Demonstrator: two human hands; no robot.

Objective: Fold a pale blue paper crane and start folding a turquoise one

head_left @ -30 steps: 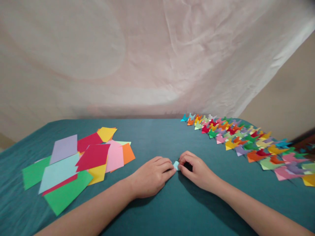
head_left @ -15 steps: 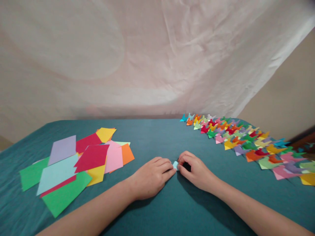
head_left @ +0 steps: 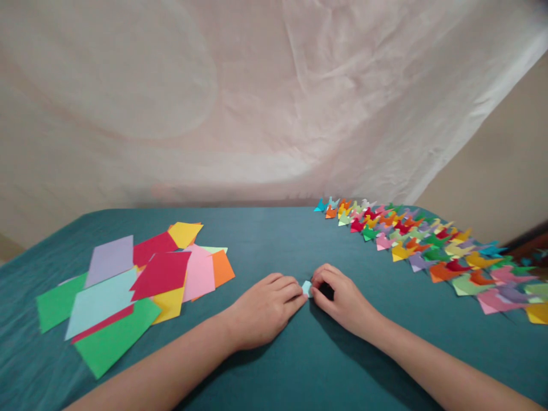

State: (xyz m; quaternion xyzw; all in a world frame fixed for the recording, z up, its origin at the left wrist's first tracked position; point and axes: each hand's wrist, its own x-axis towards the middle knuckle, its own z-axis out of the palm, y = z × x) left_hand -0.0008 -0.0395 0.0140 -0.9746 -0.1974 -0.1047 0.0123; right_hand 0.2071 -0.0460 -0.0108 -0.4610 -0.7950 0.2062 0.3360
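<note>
A small folded piece of light blue paper lies on the teal tablecloth between my two hands. My left hand rests knuckles up on the cloth, its curled fingers pressing the paper's left side. My right hand pinches the paper's right side with bent fingers. Most of the paper is hidden under the fingertips.
A loose pile of flat coloured paper squares lies at the left. Several rows of small folded paper figures in many colours run along the right side to the table's far edge. A pale draped sheet hangs behind the table.
</note>
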